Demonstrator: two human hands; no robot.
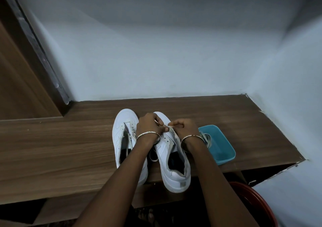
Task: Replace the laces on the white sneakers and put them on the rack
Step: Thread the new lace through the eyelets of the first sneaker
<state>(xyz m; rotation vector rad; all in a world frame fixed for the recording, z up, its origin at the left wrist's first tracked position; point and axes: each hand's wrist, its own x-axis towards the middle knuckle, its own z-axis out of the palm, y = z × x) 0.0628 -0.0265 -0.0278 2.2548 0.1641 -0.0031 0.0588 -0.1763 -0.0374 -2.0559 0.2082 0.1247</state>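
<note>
On the brown wooden tabletop (pixel 69 148), left hand (pixel 149 124) and right hand (pixel 185 127) pinch a white lace (pixel 167 126) over the right white sneaker (pixel 164 151), probably threading eyelets.

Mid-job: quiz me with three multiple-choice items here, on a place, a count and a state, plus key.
1. Where on the wooden top is the blue tub? A at its left end; B just right of the right sneaker; C behind both sneakers.
2. How many white sneakers stand there? A one; B two; C three.
3. The left hand and right hand are: A flat on the wood; B both pinching the lace over the right sneaker; C lifting the tub.
Key: 1 B, tub beside that shoe. 2 B, the left sneaker stands alongside. 3 B, both curl on the lace.
</note>
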